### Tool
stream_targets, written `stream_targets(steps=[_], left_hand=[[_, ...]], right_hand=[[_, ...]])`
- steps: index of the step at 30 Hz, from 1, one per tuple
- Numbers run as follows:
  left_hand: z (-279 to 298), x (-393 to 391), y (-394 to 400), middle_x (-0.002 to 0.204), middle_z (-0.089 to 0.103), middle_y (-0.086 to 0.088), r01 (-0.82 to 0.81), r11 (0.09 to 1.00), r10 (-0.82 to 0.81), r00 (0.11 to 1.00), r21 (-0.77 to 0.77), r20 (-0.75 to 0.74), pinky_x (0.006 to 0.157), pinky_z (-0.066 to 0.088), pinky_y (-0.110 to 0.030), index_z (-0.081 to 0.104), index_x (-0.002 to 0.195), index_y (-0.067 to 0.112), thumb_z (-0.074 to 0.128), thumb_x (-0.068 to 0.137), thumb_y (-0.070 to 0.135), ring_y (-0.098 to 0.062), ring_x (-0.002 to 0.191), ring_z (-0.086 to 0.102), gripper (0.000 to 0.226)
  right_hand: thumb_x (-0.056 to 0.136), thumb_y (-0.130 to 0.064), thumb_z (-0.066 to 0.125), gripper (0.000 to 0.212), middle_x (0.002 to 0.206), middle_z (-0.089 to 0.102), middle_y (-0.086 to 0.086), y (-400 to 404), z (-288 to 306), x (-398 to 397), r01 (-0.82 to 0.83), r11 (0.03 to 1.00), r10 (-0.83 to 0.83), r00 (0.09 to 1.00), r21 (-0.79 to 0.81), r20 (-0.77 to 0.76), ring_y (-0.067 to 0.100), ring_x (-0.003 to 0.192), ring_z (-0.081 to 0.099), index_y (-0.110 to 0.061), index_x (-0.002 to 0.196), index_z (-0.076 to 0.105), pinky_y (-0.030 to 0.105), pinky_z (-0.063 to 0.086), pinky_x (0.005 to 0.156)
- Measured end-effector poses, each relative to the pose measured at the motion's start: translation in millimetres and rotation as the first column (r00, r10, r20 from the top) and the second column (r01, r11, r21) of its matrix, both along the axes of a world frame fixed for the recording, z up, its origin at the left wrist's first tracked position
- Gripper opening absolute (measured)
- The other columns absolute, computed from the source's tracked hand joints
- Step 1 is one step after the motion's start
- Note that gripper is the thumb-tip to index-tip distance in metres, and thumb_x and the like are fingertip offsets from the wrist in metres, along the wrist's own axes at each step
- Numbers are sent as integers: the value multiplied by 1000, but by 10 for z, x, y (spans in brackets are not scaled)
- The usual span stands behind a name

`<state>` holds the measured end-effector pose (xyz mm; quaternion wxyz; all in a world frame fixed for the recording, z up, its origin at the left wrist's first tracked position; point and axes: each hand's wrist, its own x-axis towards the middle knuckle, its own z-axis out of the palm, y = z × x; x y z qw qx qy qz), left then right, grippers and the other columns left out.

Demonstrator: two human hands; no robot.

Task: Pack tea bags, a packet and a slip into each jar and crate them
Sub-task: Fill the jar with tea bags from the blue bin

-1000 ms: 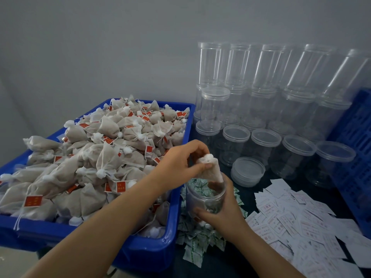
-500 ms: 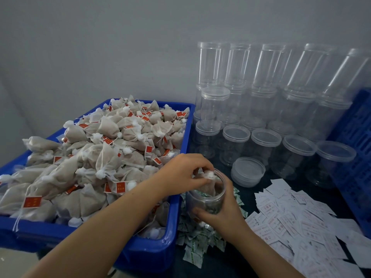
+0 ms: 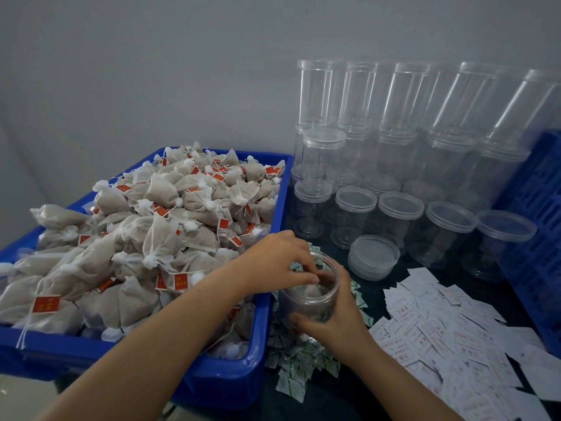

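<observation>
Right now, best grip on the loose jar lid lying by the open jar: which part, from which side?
Take the loose lid by its rim, pinching across it from above. It lies flat, the rim a low round wall. Probably come from the front-right, over the paper slips: capped jars crowd behind, and the right hand holding the open jar is to its left.

Your clear jar (image 3: 309, 302) stands upright among green-printed packets (image 3: 299, 360), a tea bag (image 3: 306, 291) inside; more bags heap the blue bin (image 3: 243, 372), white slips (image 3: 440, 326) rightward.
</observation>
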<state>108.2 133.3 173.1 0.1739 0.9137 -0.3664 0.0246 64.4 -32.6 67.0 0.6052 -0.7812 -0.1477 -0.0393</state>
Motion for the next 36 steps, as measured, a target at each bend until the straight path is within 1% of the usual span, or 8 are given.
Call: stream_targets(steps=[7,14,17,20,25,31,33,36], left_hand=[[-19,24,8,83,53,25,16,1000,-16,1000,-8,14,72,28,-15,72,101,29,59,91,41,10,79,35,21],[-37,40,36,88,58,19,-39,985,47,998,-168,40,74,31,-7,70,102,23,58,92,31,11,82,44,17],[-9,85,86,93,62,11,-106,941,146,984,-322,103,79,38,-8,68,104,17,61,91,22,6,82,49,15],[-11,204,192,97,58,6,-258,873,370,903,-415,218,87,44,-25,65,106,13,61,90,16,-8,91,51,17],[-162,403,471,146,33,-8,-677,727,686,707,-117,169,111,28,-40,39,140,17,56,92,26,-26,135,27,52],[-214,442,537,158,14,-12,-834,538,773,546,120,323,115,8,-49,33,144,22,47,95,31,-31,146,1,52],[-182,440,600,157,16,-12,-870,470,781,489,150,388,114,10,-50,40,140,21,49,93,30,-30,145,3,49],[-113,421,646,151,28,-12,-874,461,773,481,154,413,110,23,-45,50,132,16,54,91,26,-30,141,16,42]], right_hand=[[60,-39,88,100,132,50,-17,14,-6,5,-4,999,4,1000,33,-2,-1,118,57,-60,136,27,15,53,84],[58,-44,86,99,133,45,-18,7,-10,7,20,1000,-20,1000,24,8,-13,118,48,-69,131,25,3,46,83],[56,-46,87,97,132,46,-18,5,-9,-2,30,999,-30,1000,30,8,-15,115,47,-71,128,27,3,46,81],[54,-48,87,98,131,46,-20,-2,-9,-14,28,999,-28,1000,25,5,-14,115,49,-71,128,27,7,49,80],[53,-49,87,98,131,45,-21,-4,26,-33,18,1000,-18,1000,22,1,-16,112,49,-72,127,27,10,52,77],[53,-48,87,96,130,45,-19,-1,46,-50,6,999,-6,1000,42,4,-19,107,51,-74,123,27,6,51,71],[53,-50,87,96,130,44,-20,0,40,-47,8,999,-9,1000,34,11,-20,108,50,-74,124,26,4,50,72],[54,-47,89,97,130,45,-20,0,22,-43,6,999,-6,1000,50,0,-18,108,52,-73,125,28,9,53,71]])
